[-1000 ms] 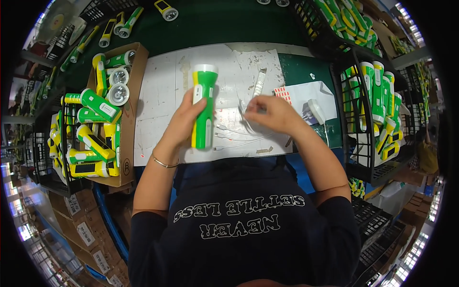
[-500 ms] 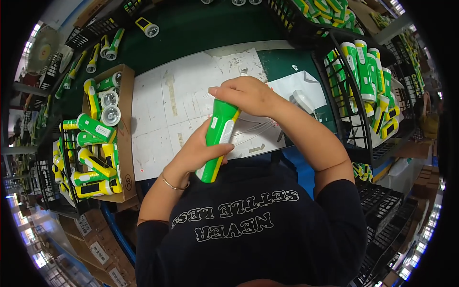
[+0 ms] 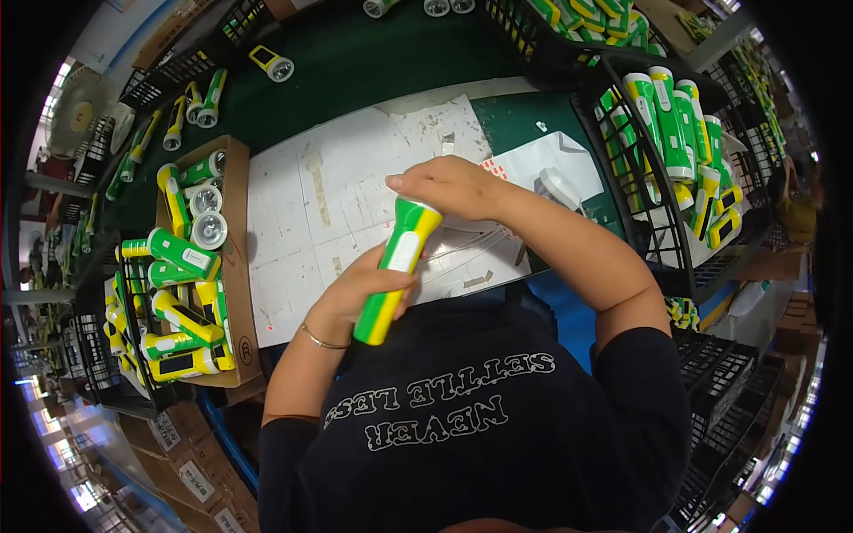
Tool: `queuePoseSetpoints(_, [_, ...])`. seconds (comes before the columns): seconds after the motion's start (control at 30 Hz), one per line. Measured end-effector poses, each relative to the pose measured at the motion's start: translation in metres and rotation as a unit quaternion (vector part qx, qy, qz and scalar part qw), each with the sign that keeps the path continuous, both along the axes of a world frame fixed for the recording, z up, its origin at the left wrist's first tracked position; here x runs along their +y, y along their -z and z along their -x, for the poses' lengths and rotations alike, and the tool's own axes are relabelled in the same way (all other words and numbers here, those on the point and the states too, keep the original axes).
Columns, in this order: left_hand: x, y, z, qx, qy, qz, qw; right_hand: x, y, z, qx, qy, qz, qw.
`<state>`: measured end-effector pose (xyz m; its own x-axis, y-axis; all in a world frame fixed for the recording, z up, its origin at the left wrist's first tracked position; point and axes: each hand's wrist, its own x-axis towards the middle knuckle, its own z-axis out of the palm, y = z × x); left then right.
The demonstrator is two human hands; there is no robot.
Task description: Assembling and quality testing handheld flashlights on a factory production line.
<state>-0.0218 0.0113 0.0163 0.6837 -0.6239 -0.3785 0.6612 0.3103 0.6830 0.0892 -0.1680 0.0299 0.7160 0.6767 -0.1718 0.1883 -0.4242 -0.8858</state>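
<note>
A green and yellow flashlight (image 3: 397, 266) slants in front of my chest, its wide head end up and away from me. My left hand (image 3: 362, 286) is wrapped round the lower part of its body, with the thumb across the front. Over the head end lies my right hand (image 3: 453, 188), its fingers curled on the rim and hiding the lens side. A pale switch panel shows on the flashlight's body. Beneath both hands is a white work sheet (image 3: 289, 222), marked and taped. Thin pale wires (image 3: 475, 242) lie on it beside my right wrist.
At left, a cardboard box (image 3: 238, 266) and a black crate hold several flashlights. Another black crate (image 3: 662, 235) of flashlights stands at right. A loose flashlight (image 3: 271, 64) lies on the green tabletop (image 3: 373, 67). Right of my hand is a white round part (image 3: 558, 186).
The flashlight has turned about its length, so more of its yellow side and switch panel face up. Both hands still hold it, and the right has shifted slightly toward me.
</note>
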Motion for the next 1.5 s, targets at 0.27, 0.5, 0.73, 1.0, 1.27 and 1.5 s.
queuePoseSetpoints(0.27, [-0.005, 0.005, 0.003, 0.029, 0.023, 0.109, 0.993, -0.002, -0.013, -0.002, -0.058, -0.014, 0.026, 0.998])
queuePoseSetpoints(0.5, [-0.017, 0.024, -0.005, 0.046, -0.124, 0.209, 0.969, -0.005, 0.006, -0.006, -0.101, 0.118, -0.114, 0.981])
queuePoseSetpoints(0.73, [-0.020, 0.026, -0.009, 0.065, -0.250, 0.053, 0.965, -0.027, 0.037, 0.034, -0.006, 0.168, -0.181, 0.969])
queuePoseSetpoints(1.0, [-0.020, 0.034, -0.020, 0.083, -0.277, 0.068, 0.955, -0.022, 0.038, 0.082, 0.090, 0.085, -0.105, 0.987])
queuePoseSetpoints(1.27, [-0.027, 0.032, -0.028, 0.029, -0.264, 0.086, 0.960, -0.012, 0.035, 0.096, 0.143, 0.088, -0.126, 0.978])
queuePoseSetpoints(1.5, [-0.027, 0.008, -0.027, -0.105, -0.252, 0.155, 0.949, -0.076, -0.003, 0.064, -0.153, 0.160, -0.211, 0.952])
